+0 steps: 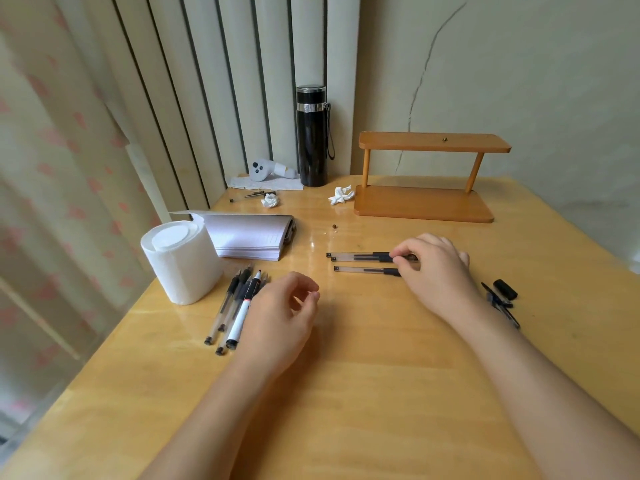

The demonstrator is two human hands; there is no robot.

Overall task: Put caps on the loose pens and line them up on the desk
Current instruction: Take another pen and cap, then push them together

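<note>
Three clear pens with black grips lie side by side, pointing left to right, on the yellow wooden desk. My right hand rests over their right ends, with thumb and fingers pinched on the middle pen. A loose bunch of uncapped pens, among them a white marker, lies at the left. My left hand hovers beside that bunch with its fingers curled and nothing in them. A black cap and dark caps or pens lie right of my right wrist.
A toilet paper roll and an open notebook sit at the left. At the back stand a black flask, a wooden two-tier shelf, two crumpled tissues, a white controller and a lone pen.
</note>
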